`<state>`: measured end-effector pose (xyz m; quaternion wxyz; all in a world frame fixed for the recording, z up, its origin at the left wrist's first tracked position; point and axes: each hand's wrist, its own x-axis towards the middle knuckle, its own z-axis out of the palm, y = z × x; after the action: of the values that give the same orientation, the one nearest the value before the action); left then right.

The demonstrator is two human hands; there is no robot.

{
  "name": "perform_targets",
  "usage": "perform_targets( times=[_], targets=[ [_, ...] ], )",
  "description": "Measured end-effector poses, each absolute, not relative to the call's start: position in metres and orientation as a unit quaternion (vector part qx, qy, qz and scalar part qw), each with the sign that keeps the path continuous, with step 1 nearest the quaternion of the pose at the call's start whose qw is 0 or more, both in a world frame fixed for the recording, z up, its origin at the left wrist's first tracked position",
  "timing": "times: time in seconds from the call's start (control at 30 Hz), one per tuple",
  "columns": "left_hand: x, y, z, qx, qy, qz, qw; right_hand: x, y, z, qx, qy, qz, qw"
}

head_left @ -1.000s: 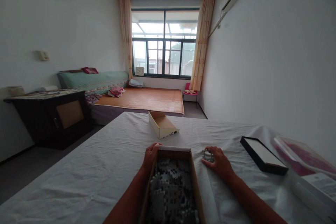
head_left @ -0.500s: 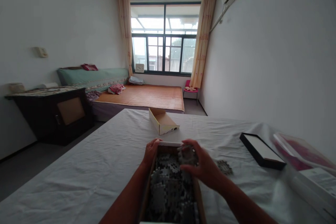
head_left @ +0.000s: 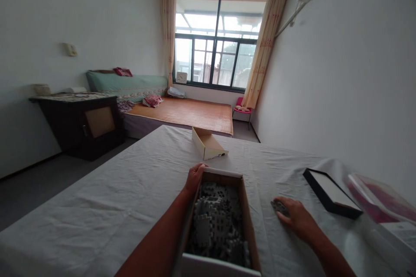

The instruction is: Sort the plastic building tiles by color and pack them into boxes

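Note:
My left hand (head_left: 195, 176) grips the far left corner of an open cardboard box (head_left: 222, 264), its fingers closed over the rim. Inside lies a jumble of grey pieces with toothed, interlocking edges (head_left: 216, 214). To the right of the box, my right hand (head_left: 297, 220) is low over the white cloth, thumb and fingers around a grey toothed piece (head_left: 278, 207). The hand partly covers that spot, so whether a second piece lies under it I cannot tell.
A shallow pale carton (head_left: 211, 149) stands beyond the box on the cloth-covered table (head_left: 130, 199). To the right lie a black-rimmed tray (head_left: 334, 192) and a clear plastic container with pink contents (head_left: 380, 194). A bed (head_left: 191, 112) is behind the table.
My right hand has moved from above the box down to the cloth on the right, where a grey piece lay. My left hand stays on the box corner. The view has shifted slightly.

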<state>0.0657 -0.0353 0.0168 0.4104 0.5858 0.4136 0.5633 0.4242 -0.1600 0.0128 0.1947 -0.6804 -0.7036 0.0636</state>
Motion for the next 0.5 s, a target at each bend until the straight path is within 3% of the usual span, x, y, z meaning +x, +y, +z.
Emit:
perform_targets(
  times=[0.17, 0.3, 0.43, 0.5],
  targets=[
    [0.066, -0.038, 0.019, 0.592, 0.416, 0.559, 0.405, 0.352, -0.174, 0.073, -0.571, -0.747, 0.156, 0.302],
    [0.067, -0.038, 0.019, 0.590, 0.407, 0.567, 0.407, 0.298, -0.165, 0.119, -0.463, -0.826, 0.183, 0.266],
    [0.068, -0.039, 0.018, 0.586, 0.410, 0.569, 0.405, 0.269, -0.098, 0.134, -0.489, -0.822, 0.120, 0.267],
    [0.068, -0.039, 0.017, 0.585, 0.413, 0.568, 0.405, 0.253, -0.054, 0.130, -0.508, -0.830, 0.076, 0.217]
  ],
)
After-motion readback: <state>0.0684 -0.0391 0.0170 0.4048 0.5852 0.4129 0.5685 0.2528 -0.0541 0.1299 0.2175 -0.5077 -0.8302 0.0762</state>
